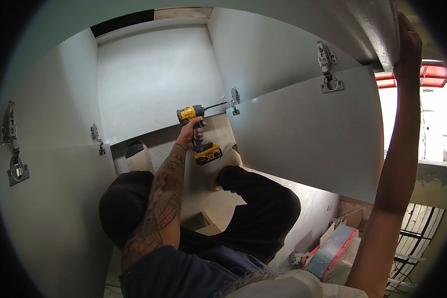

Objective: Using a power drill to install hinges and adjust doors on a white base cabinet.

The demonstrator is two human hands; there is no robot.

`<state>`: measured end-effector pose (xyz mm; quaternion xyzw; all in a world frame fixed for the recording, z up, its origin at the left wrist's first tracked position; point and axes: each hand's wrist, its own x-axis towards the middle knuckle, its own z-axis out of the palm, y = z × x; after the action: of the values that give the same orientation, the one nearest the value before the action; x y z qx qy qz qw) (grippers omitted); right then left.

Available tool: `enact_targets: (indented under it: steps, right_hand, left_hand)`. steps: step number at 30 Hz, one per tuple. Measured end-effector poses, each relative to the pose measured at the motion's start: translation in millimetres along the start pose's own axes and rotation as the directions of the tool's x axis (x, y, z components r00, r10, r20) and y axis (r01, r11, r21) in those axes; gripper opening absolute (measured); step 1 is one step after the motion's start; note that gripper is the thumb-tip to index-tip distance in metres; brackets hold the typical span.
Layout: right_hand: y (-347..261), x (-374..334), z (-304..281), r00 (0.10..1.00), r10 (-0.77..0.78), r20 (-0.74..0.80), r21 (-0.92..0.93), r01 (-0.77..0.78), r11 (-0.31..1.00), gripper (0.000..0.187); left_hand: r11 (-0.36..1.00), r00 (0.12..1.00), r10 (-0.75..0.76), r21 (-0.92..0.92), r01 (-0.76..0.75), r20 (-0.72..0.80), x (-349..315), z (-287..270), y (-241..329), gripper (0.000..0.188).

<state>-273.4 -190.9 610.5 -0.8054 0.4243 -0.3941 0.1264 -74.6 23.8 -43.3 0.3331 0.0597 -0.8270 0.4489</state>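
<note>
Yellow-and-black cordless driver (189, 113): low in front of the cabinet opening, body roughly level, battery (207, 154) hanging below. Its long bit (216, 106) points right and ends at the small hinge (235, 96) on the cabinet's right side; contact of tip with screw too small to tell.

Left hand (188, 134): fingers curled closed round the driver's grip; trigger finger hard to make out. Right hand (408, 39): raised at the edge of the upper panel (367, 30), in shadow; fingertips hidden, so degree of closure and firmness of hold cannot be told.

Outward: larger hinge (329, 69) joins side wall (263, 49) to grey door (308, 134). Two more hinges at left, the outer (15, 144) near the dark lens rim. Right shoe (228, 161) partly covered by battery and trouser leg. Plastic-wrapped bundle (333, 253) lower right, partly hidden by forearm.
</note>
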Motion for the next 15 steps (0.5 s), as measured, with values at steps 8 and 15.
enact_targets:
  steps: [8,15]
  right_hand:
    - [-75,-34,59,0.976,-0.183,-0.122,-0.234,0.151,0.96,0.032]
    - [-87,-54,67,0.966,-0.217,-0.141,-0.192,0.189,0.963,0.023]
  left_hand:
    - [1.0,1.0,-0.012,-0.028,0.012,0.013,7,4,-3,0.035]
    - [0.998,0.999,-0.043,-0.034,0.043,-0.001,11,4,-1,0.033]
